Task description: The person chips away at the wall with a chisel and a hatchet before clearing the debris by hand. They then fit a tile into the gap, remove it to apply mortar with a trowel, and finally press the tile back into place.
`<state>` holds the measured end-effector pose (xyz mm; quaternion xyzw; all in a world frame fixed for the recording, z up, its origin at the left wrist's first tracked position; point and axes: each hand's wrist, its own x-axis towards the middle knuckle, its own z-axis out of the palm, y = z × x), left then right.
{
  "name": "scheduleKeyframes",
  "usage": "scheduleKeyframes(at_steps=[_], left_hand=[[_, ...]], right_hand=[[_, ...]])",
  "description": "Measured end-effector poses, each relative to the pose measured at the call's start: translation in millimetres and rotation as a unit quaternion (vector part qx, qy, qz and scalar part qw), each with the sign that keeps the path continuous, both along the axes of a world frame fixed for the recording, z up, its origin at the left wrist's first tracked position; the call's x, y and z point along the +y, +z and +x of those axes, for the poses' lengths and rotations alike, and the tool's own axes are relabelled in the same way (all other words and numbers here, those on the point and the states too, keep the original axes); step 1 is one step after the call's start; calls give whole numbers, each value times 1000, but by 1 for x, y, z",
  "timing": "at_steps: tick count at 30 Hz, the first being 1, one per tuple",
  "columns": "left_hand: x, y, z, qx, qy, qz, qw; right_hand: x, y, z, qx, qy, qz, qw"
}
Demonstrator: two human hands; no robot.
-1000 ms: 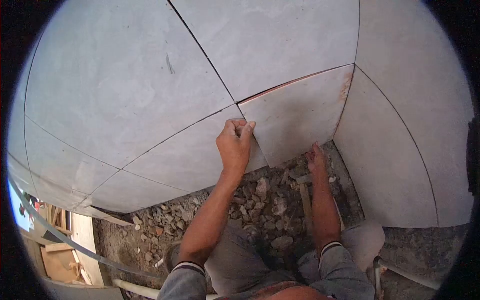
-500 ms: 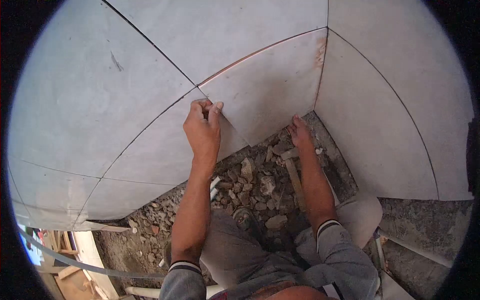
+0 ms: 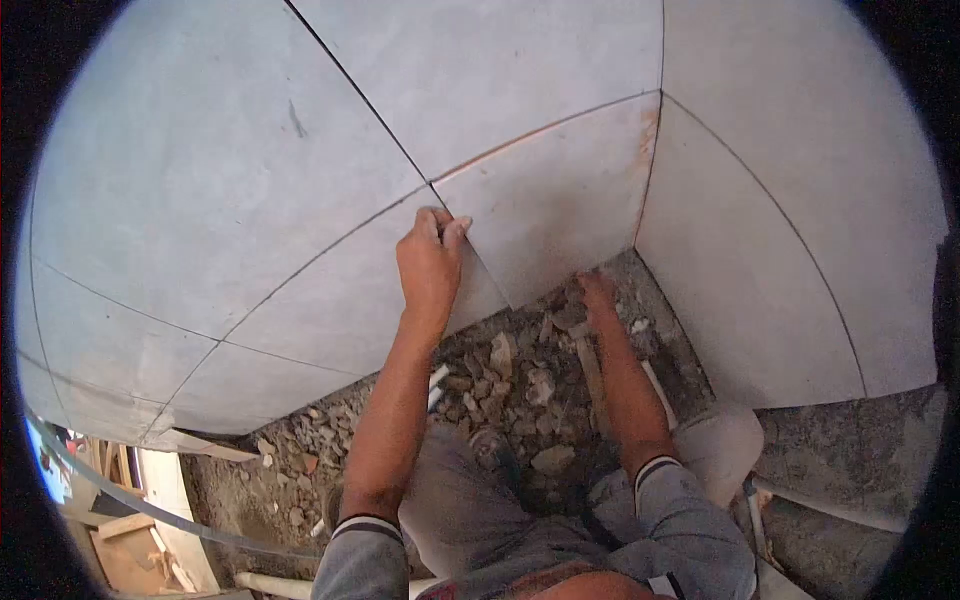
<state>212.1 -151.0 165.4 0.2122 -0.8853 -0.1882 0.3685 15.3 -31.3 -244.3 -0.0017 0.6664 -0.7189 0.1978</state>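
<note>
A light grey wall tile (image 3: 560, 190) sits in the lower row, against the inner corner. Its top edge shows a reddish-brown line, and brown smears mark its upper right. At its left joint, just below where the joints cross, my left hand (image 3: 430, 265) is closed in a pinch. Whatever lies between thumb and fingers is too small to make out. Down at the tile's lower edge, my right hand (image 3: 598, 290) has its fingers curled against that edge, with the fingertips partly hidden and blurred.
Broken stones and rubble (image 3: 520, 390) cover the ground below the wall, between my knees. A narrow strip of wood (image 3: 590, 375) lies near my right forearm. More tiles (image 3: 760, 260) face the adjoining wall. A curved grey band (image 3: 190, 520) and pale boards (image 3: 180, 500) are at lower left.
The view has shifted, so the wall appears lower and further right. My left hand stays pinched at the joint. The fingers of my right hand look more bent at the tile's lower edge.
</note>
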Motion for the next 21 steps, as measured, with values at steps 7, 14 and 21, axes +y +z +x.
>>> scheduleKeyframes(at_steps=[7,14,21], left_hand=[[0,4,1,-25,-3,32,999],[1,2,-1,-17,3,-8,1000],[2,0,-1,-30,22,-19,999]], right_hand=[[3,69,25,-57,50,-113,991],[34,93,65,179,102,343,917],[72,61,134,185,258,433,844]])
